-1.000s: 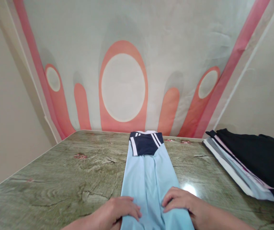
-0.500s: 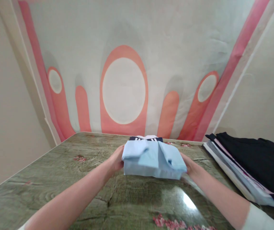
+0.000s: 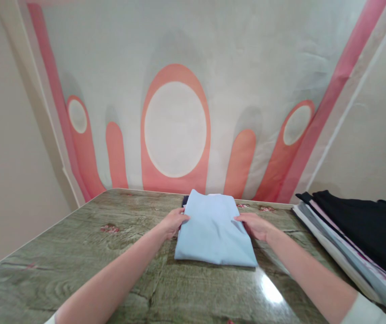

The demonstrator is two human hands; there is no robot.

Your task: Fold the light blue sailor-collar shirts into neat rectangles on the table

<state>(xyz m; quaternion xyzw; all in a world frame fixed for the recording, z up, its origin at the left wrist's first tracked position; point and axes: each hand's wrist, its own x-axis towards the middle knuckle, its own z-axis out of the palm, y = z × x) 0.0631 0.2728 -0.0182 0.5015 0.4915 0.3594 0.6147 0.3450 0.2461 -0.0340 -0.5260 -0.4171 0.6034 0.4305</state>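
Note:
A light blue garment [image 3: 215,229], folded into a flat, roughly rectangular bundle, is held between both hands over the far middle of the table. My left hand [image 3: 174,223] pinches its left edge, with the thumb on top and the fingers mostly out of sight. On the opposite edge my right hand [image 3: 253,226] grips it the same way, thumb over the cloth. Behind and partly under the bundle, a bit of dark cloth [image 3: 185,200] peeks out at the left; most of it is hidden.
A stack of folded clothes [image 3: 343,252], topped by a black garment [image 3: 370,236], lies at the table's right side. The wood-patterned table [image 3: 88,256] carries printed flowers and a bright reflection. Behind it hangs a wall cover [image 3: 176,180] with pink shapes.
The blue garment was bent with folded flaps showing; now its smooth face lies flatter, reaching farther back and covering most of the striped dark cloth behind. Both hands still hold its sides.

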